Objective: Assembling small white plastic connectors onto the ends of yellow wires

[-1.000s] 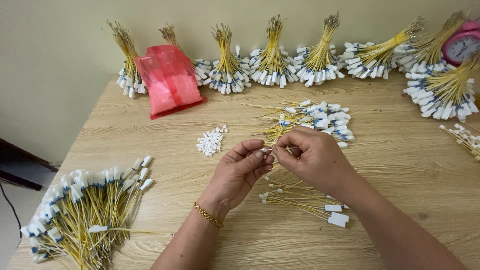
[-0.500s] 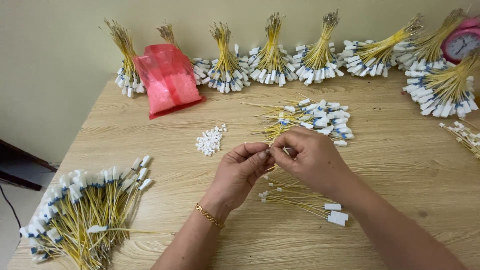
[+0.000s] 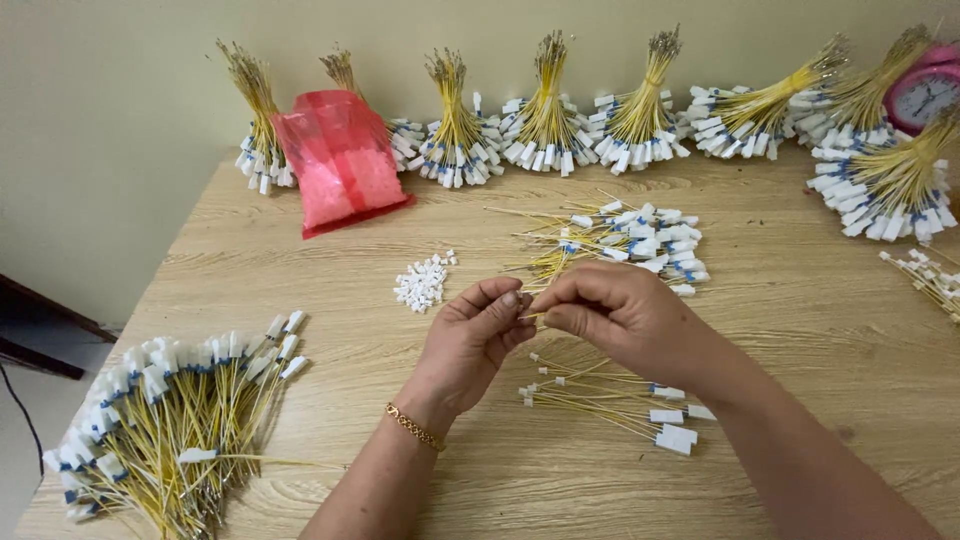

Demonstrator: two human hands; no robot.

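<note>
While both hands (image 3: 560, 320) pinch one thin yellow wire (image 3: 532, 315), stiff white-tagged strands (image 3: 610, 400) lie beneath.

Both forearms come in from the bottom edge and meet mid-frame. Left hand (image 3: 470, 340) is palm-up-ish, fingers curled, thumb and fingertips pinched together. Right hand (image 3: 620, 315) arches over, pinching too, fingertips touching the left's.

Both forearms are bare, with no sleeves in view. The left hand (image 3: 478, 333) has a thin gold chain bracelet (image 3: 415, 427) around its wrist; the right hand (image 3: 622, 312) wears no rings, and its wrist is bare
</note>
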